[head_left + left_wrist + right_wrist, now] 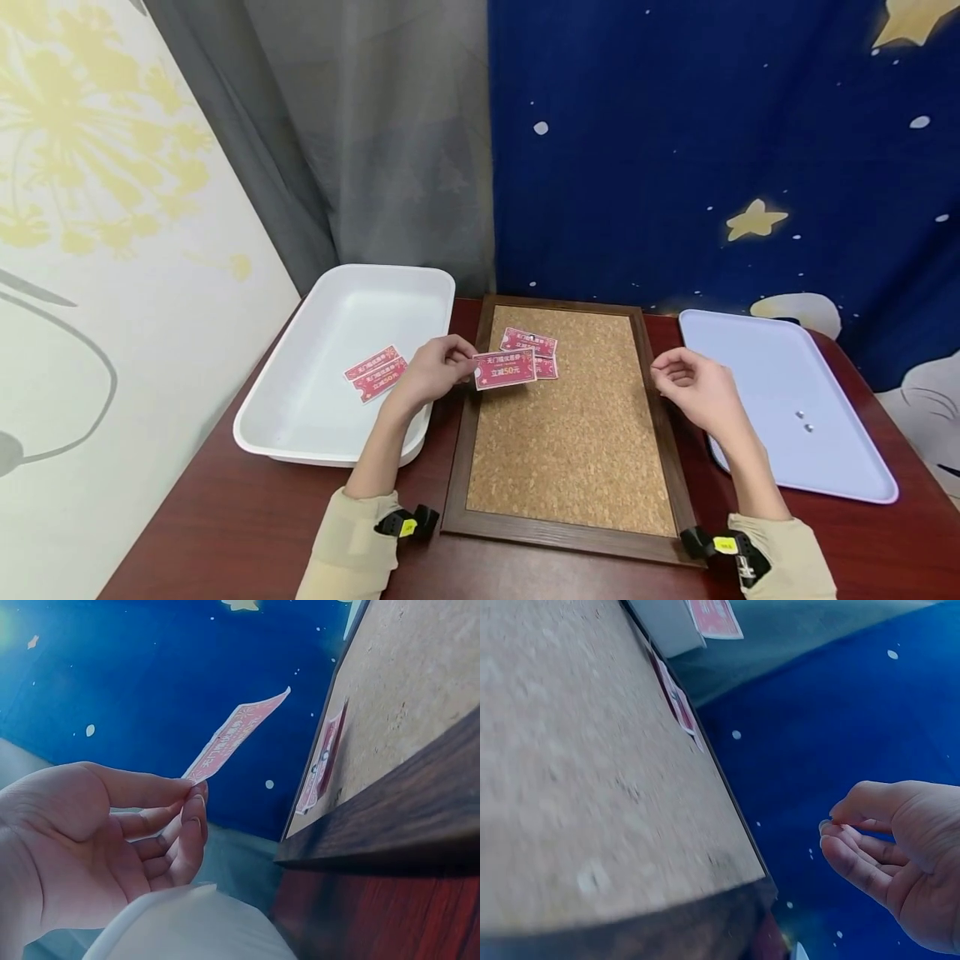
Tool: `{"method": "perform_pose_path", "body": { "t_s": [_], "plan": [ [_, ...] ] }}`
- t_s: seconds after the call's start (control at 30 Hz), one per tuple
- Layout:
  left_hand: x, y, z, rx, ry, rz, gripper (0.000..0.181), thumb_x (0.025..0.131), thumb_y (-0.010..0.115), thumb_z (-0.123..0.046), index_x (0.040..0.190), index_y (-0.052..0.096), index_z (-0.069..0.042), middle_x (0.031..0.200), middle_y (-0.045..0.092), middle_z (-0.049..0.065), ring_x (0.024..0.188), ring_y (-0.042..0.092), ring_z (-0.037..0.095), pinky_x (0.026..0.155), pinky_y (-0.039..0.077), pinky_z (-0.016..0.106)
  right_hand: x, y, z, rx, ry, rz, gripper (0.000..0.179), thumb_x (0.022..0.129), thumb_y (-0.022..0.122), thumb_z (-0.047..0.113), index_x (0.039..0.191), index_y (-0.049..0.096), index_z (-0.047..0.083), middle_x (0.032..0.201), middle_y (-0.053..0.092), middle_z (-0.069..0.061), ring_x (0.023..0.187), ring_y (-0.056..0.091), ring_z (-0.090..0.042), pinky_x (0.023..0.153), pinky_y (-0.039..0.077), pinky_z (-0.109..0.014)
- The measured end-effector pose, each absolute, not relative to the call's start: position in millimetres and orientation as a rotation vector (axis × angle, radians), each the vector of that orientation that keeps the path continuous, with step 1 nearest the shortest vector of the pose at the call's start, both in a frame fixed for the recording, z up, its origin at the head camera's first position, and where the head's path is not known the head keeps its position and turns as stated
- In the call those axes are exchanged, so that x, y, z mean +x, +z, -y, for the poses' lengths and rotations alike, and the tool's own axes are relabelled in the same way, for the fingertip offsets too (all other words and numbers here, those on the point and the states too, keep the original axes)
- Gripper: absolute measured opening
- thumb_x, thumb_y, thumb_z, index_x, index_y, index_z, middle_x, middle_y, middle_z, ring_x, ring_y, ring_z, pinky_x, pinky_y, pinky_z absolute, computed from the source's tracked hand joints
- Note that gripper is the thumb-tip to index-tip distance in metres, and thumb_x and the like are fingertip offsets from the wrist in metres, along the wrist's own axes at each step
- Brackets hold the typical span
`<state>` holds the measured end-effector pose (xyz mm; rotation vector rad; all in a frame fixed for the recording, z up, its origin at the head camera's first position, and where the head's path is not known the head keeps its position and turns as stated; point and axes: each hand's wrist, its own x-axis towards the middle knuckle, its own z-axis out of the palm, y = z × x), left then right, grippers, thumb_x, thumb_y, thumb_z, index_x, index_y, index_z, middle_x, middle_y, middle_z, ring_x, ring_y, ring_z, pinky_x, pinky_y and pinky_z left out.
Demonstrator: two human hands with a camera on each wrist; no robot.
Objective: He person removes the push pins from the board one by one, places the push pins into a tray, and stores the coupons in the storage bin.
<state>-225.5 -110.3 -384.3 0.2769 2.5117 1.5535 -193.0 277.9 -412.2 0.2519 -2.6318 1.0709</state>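
A thin red paper coupon [506,369] with a pale printed border and a large "50" is pinched at its left end between the thumb and fingertips of the left hand [438,367]; in the left wrist view the slip slants away from the fingers, its far corner curling slightly, apart from the grainy tan corkboard [570,442]; that rectangular board has a dark brown, wood-look frame [555,540] and lies on a glossy reddish-brown table [202,533]; the right hand [697,387] is by the frame's right side, fingers curled and thumb close to the index tip, though I cannot tell whether something tiny sits between them; the held coupon is just right of the left hand and well apart to the left of the right hand, above the board's upper left part; it partly covers two overlapping coupons [529,341] on the cork, which bear small shiny studs; two more coupons [380,380] lie overlapping in a white, round-cornered basin [382,304] at left; a smooth, pale lavender tray [765,358] at right carries two small silvery studs [800,414].
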Motion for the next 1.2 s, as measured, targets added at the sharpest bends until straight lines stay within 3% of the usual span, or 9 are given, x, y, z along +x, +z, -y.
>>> {"method": "perform_pose_path", "body": {
  "t_s": [0.1,0.27,0.4,0.57,0.67,0.9,1.2],
  "plan": [
    [-224,-385,114,0.272,1.597,-2.496,0.011,0.096,0.063,-0.005,0.104,0.065,0.003,0.091,0.067,0.015,0.082,0.066,0.028,0.082,0.055,0.049,-190,-412,-287,0.232,1.06,2.624,0.006,0.092,0.069,0.006,0.096,0.069,0.002,0.088,0.071,-0.011,0.075,0.062,0.0,0.067,0.048,-0.012],
    [-224,-385,125,0.254,1.638,-2.496,0.012,0.097,0.063,-0.005,0.105,0.065,0.004,0.094,0.067,0.021,0.087,0.066,0.036,0.082,0.055,0.05,-184,-412,-300,0.205,1.055,2.604,0.008,0.092,0.07,0.007,0.096,0.069,0.001,0.087,0.07,-0.012,0.073,0.06,0.004,0.066,0.047,-0.01],
    [-224,-385,133,0.221,1.649,-2.517,0.012,0.098,0.063,-0.007,0.104,0.065,0.003,0.093,0.066,0.02,0.088,0.064,0.039,0.078,0.055,0.043,-178,-413,-311,0.174,1.033,2.596,0.009,0.091,0.07,0.007,0.096,0.069,0.0,0.086,0.07,-0.013,0.071,0.059,0.005,0.065,0.046,-0.008],
    [-224,-384,144,0.196,1.655,-2.54,0.014,0.098,0.063,-0.009,0.105,0.065,0.003,0.09,0.066,0.019,0.079,0.063,0.028,0.071,0.051,0.032,-172,-415,-327,0.139,1.016,2.603,0.012,0.091,0.07,0.006,0.098,0.07,-0.003,0.087,0.07,-0.015,0.07,0.058,0.008,0.063,0.046,-0.008],
    [-224,-384,152,0.172,1.636,-2.576,0.016,0.099,0.064,-0.011,0.107,0.064,0.004,0.087,0.066,0.014,0.077,0.063,0.023,0.072,0.051,0.032,-168,-416,-337,0.124,1.023,2.603,0.013,0.091,0.069,0.005,0.099,0.07,-0.005,0.088,0.071,-0.017,0.069,0.059,0.009,0.062,0.046,-0.009],
    [-225,-385,172,0.08,1.609,-2.632,0.02,0.099,0.064,-0.012,0.109,0.064,0.005,0.093,0.066,0.017,0.085,0.064,0.034,0.071,0.052,0.03,-159,-415,-356,0.06,0.993,2.616,0.016,0.094,0.07,0.01,0.101,0.07,-0.005,0.085,0.072,-0.017,0.067,0.061,0.011,0.06,0.046,-0.008],
    [-225,-387,201,0.011,1.515,-2.723,0.024,0.1,0.062,-0.016,0.113,0.063,0.004,0.097,0.063,0.014,0.086,0.057,0.024,0.071,0.047,0.024,-151,-417,-379,-0.024,0.967,2.61,0.019,0.096,0.068,0.01,0.103,0.069,-0.007,0.08,0.073,-0.011,0.064,0.061,0.012,0.061,0.044,-0.006]
  ]
}}
